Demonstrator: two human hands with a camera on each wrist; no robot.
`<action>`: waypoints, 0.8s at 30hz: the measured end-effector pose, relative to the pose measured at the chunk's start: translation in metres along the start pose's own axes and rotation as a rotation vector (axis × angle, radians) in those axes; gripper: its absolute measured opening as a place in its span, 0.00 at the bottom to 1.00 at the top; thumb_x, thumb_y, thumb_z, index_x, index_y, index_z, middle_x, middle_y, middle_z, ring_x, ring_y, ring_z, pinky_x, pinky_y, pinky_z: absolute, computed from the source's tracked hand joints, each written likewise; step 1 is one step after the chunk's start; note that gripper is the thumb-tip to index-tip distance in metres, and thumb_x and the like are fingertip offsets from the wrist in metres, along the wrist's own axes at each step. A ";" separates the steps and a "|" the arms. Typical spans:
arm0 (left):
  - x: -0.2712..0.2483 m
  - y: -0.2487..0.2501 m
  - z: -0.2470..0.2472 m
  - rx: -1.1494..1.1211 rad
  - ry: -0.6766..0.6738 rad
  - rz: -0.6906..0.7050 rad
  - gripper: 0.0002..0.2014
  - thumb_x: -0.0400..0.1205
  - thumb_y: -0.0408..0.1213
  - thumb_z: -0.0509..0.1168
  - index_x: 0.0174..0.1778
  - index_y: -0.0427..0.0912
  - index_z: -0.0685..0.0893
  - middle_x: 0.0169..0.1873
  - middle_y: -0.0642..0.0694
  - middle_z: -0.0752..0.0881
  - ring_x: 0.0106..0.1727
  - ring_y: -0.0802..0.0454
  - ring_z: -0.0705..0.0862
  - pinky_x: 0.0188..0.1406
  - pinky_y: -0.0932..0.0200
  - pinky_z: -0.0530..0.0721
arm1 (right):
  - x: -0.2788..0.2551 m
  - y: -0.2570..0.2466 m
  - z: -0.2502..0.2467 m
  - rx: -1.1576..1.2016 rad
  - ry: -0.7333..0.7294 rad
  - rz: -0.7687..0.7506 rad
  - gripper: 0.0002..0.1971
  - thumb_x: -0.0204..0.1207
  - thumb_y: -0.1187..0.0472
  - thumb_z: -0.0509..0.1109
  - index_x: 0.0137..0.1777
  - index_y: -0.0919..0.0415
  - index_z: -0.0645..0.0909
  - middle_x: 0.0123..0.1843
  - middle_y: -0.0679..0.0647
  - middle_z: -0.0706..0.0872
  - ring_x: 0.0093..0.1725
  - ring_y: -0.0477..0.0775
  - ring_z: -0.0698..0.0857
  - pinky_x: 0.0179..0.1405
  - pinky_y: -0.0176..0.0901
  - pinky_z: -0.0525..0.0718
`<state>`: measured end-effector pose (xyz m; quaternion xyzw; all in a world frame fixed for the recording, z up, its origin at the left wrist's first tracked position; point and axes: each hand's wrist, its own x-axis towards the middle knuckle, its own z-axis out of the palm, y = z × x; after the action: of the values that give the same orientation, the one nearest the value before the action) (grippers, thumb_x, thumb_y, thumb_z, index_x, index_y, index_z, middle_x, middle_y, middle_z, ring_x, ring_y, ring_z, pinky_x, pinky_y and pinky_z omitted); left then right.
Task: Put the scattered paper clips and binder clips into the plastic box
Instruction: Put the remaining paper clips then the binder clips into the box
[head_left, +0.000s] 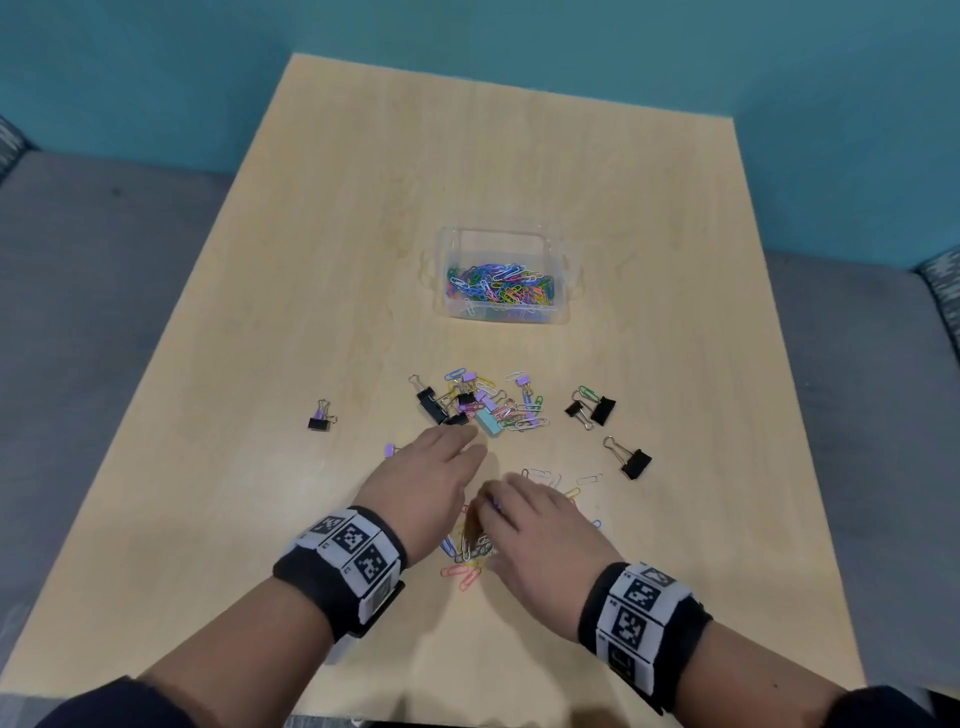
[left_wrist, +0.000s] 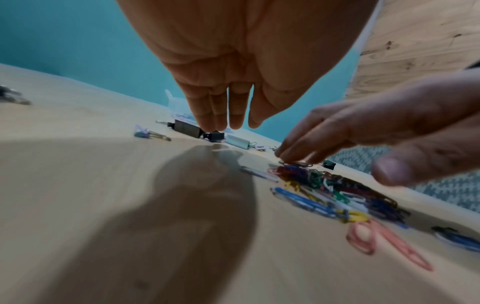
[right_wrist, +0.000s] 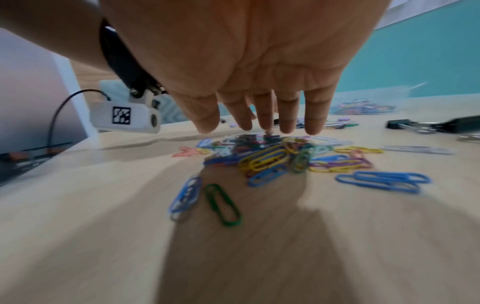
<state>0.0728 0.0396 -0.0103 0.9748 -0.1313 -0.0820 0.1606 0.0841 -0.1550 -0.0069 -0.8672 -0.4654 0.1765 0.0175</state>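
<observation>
mostly a matter of small slippery things and a wide scatter. saw the right hand (head_left: 540, 535) low over a heap of coloured paper clips (right_wrist: 272, 156) near the front of the table (head_left: 260, 364), fingers (right_wrist: 287, 115) straight and pointing down, tips at or just above the heap; could not tell whether any clip was actually pinched. saw the left hand (head_left: 421, 483) just beside it, fingers together and nearly straight, holding nothing, reaching toward the mixed cluster of binder clips (head_left: 441, 408) and paper clips further in. found the plastic box (head_left: 501, 275) past that cluster, toward the middle of the table, upright, no lid on it, already partly filled with paper clips. noted loose binder clips well apart from the rest: one off to the left (head_left: 320, 415), a pair on the right (head_left: 592, 408), another on the right nearer the front (head_left: 631, 460). judged the likeliest fault to be a poor gather: flat clips lying on smooth wood, hard to get fingertips under, likely to slide away or be pushed outward instead of lifted. judged a second risk in the carry: a loose handful could shed clips on the way over the cluster to the box. reckoned too that a hasty drop might strike the box's light wall and shift or tip it, and that the outlying binder clips could be overlooked.
</observation>
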 end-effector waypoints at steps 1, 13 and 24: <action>0.004 0.001 0.002 0.020 -0.022 0.006 0.24 0.71 0.33 0.55 0.64 0.40 0.80 0.67 0.40 0.80 0.64 0.41 0.79 0.57 0.51 0.84 | 0.000 0.005 -0.003 0.010 0.025 0.043 0.28 0.78 0.47 0.57 0.73 0.63 0.67 0.73 0.59 0.72 0.74 0.66 0.69 0.68 0.60 0.74; 0.008 0.000 0.009 0.241 -0.028 0.012 0.33 0.63 0.33 0.72 0.67 0.42 0.78 0.66 0.44 0.80 0.54 0.41 0.77 0.41 0.49 0.81 | 0.028 0.034 -0.003 -0.001 0.014 0.278 0.35 0.79 0.43 0.60 0.79 0.64 0.60 0.83 0.63 0.60 0.82 0.66 0.56 0.75 0.62 0.67; -0.015 -0.021 0.004 0.229 0.010 0.023 0.28 0.65 0.31 0.68 0.64 0.42 0.81 0.65 0.45 0.82 0.54 0.42 0.76 0.42 0.50 0.81 | 0.018 0.047 -0.023 0.180 0.120 0.343 0.23 0.70 0.67 0.63 0.67 0.66 0.75 0.70 0.63 0.75 0.69 0.67 0.74 0.64 0.56 0.78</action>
<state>0.0622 0.0617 -0.0186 0.9856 -0.1504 -0.0597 0.0497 0.1381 -0.1644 0.0003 -0.9377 -0.2912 0.1658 0.0923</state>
